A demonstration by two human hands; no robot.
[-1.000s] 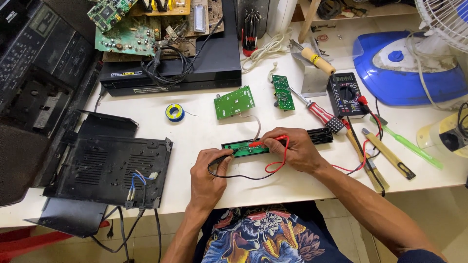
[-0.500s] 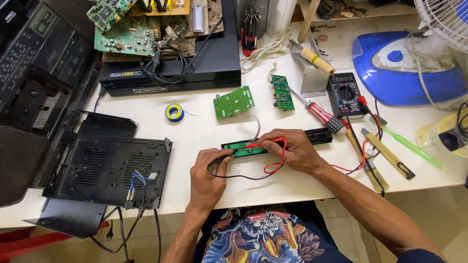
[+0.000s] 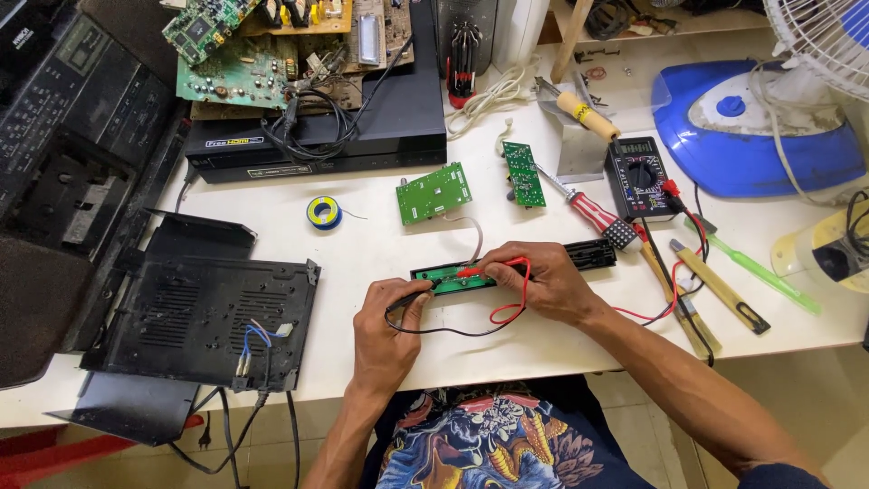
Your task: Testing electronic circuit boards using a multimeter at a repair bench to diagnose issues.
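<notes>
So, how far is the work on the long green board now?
Done: the black case lies open and the meter is wired up. In hand: the left hand holds the black probe and the right hand the red probe on the long green board. Two smaller boards lie untouched.

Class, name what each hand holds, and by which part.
Left hand: black probe, gripped by its handle. Right hand: red probe, likewise by its handle, tips on the long green circuit board.

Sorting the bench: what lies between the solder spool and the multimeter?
In the head view, between solder spool and multimeter: two green circuit boards and a red-handled screwdriver.
</notes>
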